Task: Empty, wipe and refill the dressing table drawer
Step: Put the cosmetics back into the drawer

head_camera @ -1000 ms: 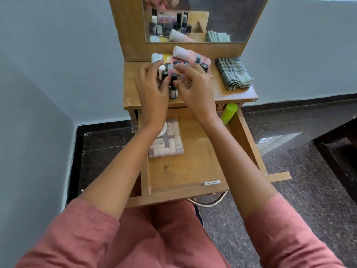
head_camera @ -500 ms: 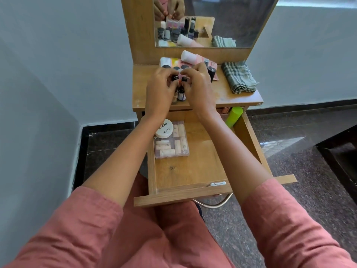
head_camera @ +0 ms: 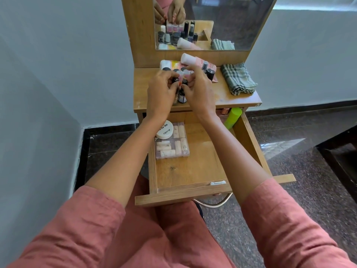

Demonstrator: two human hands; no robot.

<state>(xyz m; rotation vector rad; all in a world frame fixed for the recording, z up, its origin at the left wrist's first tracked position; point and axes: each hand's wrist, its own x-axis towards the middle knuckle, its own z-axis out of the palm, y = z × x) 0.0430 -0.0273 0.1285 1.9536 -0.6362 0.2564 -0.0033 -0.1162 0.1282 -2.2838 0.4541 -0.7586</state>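
While curled together over a cluster of small nail-polish bottles on the dressing table top, left hand and right hand both closed on bottles, fingertips nearly touching. Just behind, a white-capped pink tube lying before the mirror; to the right, a folded checked cloth. Below, drawer pulled open, holding a clear case of small tubes, a white round jar and a green bottle.
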